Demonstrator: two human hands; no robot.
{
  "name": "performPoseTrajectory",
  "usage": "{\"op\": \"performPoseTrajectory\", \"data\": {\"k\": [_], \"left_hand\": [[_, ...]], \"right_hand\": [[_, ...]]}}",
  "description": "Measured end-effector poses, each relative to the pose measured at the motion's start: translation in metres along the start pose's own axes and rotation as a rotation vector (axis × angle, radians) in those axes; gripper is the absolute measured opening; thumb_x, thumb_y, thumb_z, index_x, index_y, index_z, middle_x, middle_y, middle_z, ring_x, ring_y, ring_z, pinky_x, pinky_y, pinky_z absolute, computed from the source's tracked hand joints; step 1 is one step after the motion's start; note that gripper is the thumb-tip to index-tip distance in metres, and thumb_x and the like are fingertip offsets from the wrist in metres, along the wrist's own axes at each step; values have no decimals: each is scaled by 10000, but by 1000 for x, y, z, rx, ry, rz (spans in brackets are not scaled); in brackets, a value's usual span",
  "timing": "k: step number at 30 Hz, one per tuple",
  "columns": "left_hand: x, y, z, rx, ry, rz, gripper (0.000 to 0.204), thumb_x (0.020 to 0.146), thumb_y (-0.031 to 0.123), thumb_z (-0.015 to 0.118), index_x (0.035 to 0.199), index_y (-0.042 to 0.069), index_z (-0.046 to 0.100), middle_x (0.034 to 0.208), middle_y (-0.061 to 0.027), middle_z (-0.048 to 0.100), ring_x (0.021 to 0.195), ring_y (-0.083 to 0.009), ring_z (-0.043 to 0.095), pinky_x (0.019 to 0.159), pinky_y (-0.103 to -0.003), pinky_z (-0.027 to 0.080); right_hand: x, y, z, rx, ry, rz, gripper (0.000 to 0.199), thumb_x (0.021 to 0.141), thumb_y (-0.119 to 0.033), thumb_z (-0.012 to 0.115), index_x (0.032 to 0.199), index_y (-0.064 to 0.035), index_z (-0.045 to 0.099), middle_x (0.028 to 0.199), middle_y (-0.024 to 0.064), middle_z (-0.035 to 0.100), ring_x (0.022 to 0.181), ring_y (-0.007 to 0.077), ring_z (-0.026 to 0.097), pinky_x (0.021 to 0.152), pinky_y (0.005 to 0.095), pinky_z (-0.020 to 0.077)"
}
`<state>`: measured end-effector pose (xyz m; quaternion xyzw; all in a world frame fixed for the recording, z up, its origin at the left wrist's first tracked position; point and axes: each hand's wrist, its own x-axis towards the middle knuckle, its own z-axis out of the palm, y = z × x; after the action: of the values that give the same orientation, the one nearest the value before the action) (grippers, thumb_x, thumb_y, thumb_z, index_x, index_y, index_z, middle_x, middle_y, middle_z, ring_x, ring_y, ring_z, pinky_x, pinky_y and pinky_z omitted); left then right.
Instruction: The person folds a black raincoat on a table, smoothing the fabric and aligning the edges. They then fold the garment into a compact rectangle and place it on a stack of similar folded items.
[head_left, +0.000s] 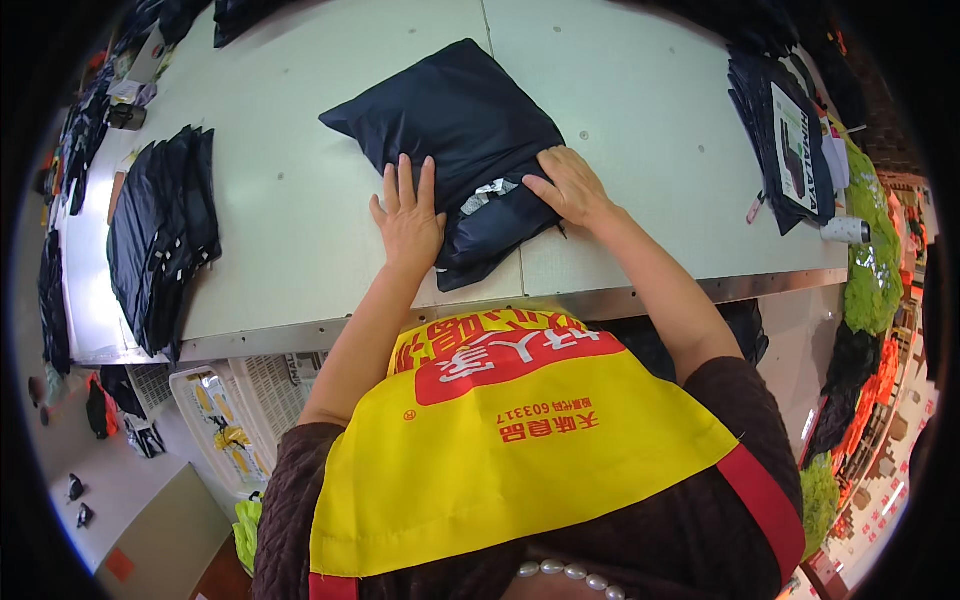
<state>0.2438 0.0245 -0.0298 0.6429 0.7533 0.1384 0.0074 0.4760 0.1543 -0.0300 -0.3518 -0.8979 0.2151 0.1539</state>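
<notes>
Head view, left to right. I note a stack of dark folded bags [165,235] at the left of the pale table [300,190], well apart from the work. My left hand [408,215] lies flat, fingers spread, its fingertips pressing the near-left edge of the dark packed garment bag [455,140] at table centre. My right hand [570,185] rests open, palm down, on its near-right corner; neither hand grips. I judge the bag light, soft and slippery; hold it by opposite edges. More dark packages [790,140] sit far right.
</notes>
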Motion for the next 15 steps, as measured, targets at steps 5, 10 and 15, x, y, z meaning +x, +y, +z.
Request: {"op": "performPoseTrajectory", "data": {"k": [5,10,15], "left_hand": [[7,-5,-13,101,8,60,834,681,155,731,1405,202,320,1464,-137,274,1332,-325,291,984,-580,303],[11,12,-47,-23,177,242,515,684,74,683,1179,133,555,1210,-108,518,1107,-296,498,874,-411,433],[21,23,-37,-358,284,235,151,766,56,619,916,59,628,882,-103,603,825,-298,585,690,-362,486]], "right_hand": [[-14,-21,-35,-13,210,-241,522,801,-491,596,997,-8,580,991,159,578,953,322,520,871,402,405],[-25,-64,-55,-127,188,-539,428,680,-323,733,1025,-101,609,1011,72,585,936,264,551,836,375,444],[-4,-62,-12,-208,97,-560,304,757,-238,671,999,-65,607,890,72,594,810,233,582,735,342,469]]}}
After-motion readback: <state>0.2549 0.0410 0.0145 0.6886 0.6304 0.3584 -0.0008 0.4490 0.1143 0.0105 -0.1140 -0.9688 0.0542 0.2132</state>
